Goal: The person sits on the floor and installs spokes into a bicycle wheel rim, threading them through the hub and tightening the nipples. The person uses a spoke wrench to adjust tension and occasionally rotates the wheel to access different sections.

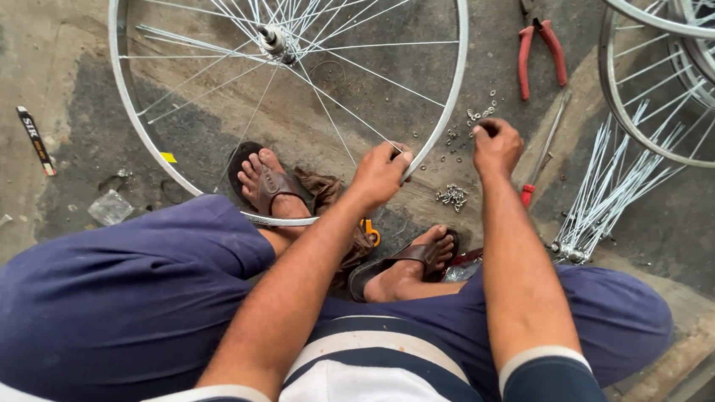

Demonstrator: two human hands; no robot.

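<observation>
Down on the stained concrete floor [61, 76] we squat, knees in dark blue trousers spread wide, brown leather sandals planted at the centre of the view. Before us lies the silver spoked bicycle wheel rim [454, 81], its hub [273, 39] up at about eleven o'clock from our hands and its near edge running under our left foot.

Our left hand [381, 173] is closed on the rim at its five o'clock edge, fingers pinched where a thin steel spoke [339, 106] from the hub meets the metal; whether something small sits between the fingertips we cannot tell. Our right hand [496, 146] hovers just to the three o'clock side of the rim, fingers curled together in a pinch above the scatter of small silver spoke nipples [453, 197] on the floor; what it grips, if anything, is too small to make out. The two hands are near each other but apart.

At twelve o'clock from the right hand lie red-handled pliers [541, 54]. A red-handled screwdriver [541, 160] lies just beside that hand, at three o'clock. Further toward three o'clock fans a bundle of loose silver spokes [609, 191], and beyond it, at one to two o'clock, more silver wheel rims [680, 99] overlap. Far off at nine o'clock a small black packet [36, 140] rests on the floor.
</observation>
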